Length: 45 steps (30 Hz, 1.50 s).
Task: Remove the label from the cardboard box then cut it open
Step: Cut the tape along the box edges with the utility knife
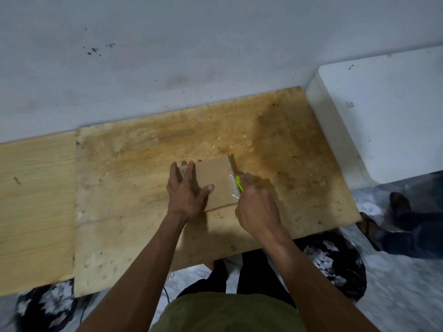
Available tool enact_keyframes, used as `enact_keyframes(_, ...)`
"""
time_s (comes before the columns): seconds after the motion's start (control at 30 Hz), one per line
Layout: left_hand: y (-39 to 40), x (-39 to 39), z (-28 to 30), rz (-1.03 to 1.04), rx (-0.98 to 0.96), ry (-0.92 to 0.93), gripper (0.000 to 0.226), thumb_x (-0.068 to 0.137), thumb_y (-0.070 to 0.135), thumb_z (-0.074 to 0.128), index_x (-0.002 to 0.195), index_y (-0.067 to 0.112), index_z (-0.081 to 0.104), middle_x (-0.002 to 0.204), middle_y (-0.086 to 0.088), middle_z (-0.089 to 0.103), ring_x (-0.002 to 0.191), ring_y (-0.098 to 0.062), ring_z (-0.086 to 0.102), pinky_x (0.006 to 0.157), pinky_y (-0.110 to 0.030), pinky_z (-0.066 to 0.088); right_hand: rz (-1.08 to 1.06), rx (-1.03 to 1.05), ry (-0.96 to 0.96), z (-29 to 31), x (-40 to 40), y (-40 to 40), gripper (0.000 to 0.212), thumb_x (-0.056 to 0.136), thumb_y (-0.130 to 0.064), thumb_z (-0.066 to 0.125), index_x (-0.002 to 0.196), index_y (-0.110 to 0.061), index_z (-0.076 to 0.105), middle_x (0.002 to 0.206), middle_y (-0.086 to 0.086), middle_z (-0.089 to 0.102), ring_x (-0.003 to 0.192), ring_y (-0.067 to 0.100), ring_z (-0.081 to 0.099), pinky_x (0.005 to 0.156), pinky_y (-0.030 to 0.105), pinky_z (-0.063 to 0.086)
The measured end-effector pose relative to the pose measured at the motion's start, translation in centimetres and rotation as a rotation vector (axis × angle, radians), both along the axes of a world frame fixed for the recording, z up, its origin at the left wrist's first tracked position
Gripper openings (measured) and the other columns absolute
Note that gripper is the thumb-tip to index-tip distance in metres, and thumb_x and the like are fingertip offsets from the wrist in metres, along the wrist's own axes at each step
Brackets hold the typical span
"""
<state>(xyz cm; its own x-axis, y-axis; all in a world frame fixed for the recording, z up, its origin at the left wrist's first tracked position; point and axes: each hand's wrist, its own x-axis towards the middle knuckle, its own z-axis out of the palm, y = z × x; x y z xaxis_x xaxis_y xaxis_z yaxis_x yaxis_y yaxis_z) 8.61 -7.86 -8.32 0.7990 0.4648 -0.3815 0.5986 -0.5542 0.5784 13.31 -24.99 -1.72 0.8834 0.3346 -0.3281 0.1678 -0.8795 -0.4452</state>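
From the head camera, a flat cardboard box lies near the middle of the stained plywood desk. The left hand lies spread and flat on the box's left half, fingers pointing to about twelve o'clock, holding nothing and pinning the box down. The right hand is closed around a lime-green cutter, whose tip sits at the box's right edge, on the clear tape wrapped over it.

No label shows on the visible top, so the cutting step seems to be in hand. The taped edge runs roughly from eleven to five o'clock, and the cutter lies nearly along it, with the box at about ten o'clock from the right hand. That hand is the nearer one to the seam. A bin bag of paper scraps stands on the floor at four o'clock.
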Motion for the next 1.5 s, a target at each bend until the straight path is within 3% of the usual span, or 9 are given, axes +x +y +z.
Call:
enact_keyframes(0.6,0.2,0.0,-0.6,-0.021,0.023,-0.010,0.089,0.086,0.058,0.061,0.156,0.027,0.016,0.163,-0.009,-0.009,0.148,-0.043,0.005,0.119,-0.051,0.017,0.049,-0.144,-0.049,0.3,-2.8,-1.0,0.062,0.089,-0.006,0.047,0.148,-0.019,0.030,0.107,0.012,0.067,0.098,0.032,0.065,0.064,0.028,0.036)
enact_keyframes(1.37,0.2,0.2,-0.3,-0.044,0.024,0.007,0.089,0.087,0.054,0.064,0.157,0.027,0.016,0.163,-0.007,-0.010,0.148,-0.041,0.004,0.118,-0.052,0.019,-0.040,-0.075,0.044,0.3,-5.7,-2.6,0.064,0.093,-0.006,0.039,0.153,-0.019,0.021,0.107,0.015,0.062,0.094,0.034,0.063,0.073,0.036,0.047)
enact_keyframes(1.5,0.2,0.4,-0.2,-0.059,0.030,0.017,0.089,0.086,0.053,0.065,0.156,0.027,0.017,0.163,-0.007,-0.010,0.148,-0.042,0.006,0.118,-0.053,0.019,-0.045,-0.051,0.041,0.2,-6.4,-2.8,0.065,0.094,-0.005,0.041,0.154,-0.019,0.020,0.099,0.012,0.062,0.086,0.030,0.065,0.070,0.036,0.048)
